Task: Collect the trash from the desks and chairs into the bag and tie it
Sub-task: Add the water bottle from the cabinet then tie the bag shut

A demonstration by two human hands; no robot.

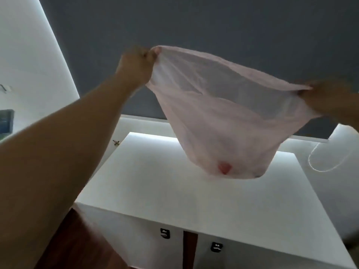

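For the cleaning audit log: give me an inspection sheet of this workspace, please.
Surface: white desk, below the bag.
Job's things: translucent bag, untied, held above the desk; red item at its bottom.
Clutter: small cross-shaped thing left of the desk, unclear what.
Grippers: left hand and right hand each grip the bag's rim.
Cables: white cable looped right of the desk.
Surroundings: grey wall, wood floor.

No text can be read. Lower centre of the frame, two small black tags (165,233) (216,247) on the white desk's front (136,239) carry white marks, too blurred to make out.
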